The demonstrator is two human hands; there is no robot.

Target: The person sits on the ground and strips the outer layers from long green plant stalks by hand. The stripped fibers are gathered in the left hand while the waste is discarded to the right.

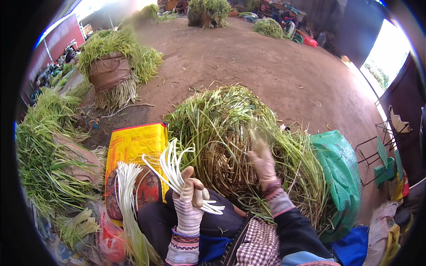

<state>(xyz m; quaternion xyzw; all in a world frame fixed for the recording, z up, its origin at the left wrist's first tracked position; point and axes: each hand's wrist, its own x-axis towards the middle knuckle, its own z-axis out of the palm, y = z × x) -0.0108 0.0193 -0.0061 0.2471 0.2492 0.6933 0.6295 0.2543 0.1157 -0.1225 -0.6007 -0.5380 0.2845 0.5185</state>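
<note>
My left hand (192, 193), in a striped glove with bare-looking fingertips, is closed around a small bunch of white plant stalks (173, 166) above my lap. My gloved right hand (263, 161) reaches over a large heap of green leafy stalks (226, 116) with brown root ends in front of me. It is blurred, and whether it holds anything cannot be made out. Left of my knee, a bundle of peeled white stalks (126, 186) with pale green ends lies against a yellow printed sack (138, 143).
A wrapped bundle of greens (109, 71) stands at upper left, with another green heap (50, 156) at far left. A green plastic sack (339, 166) lies right of the big heap. A metal-framed chair (381, 156) stands farther right. A person (289, 16) sits at the back.
</note>
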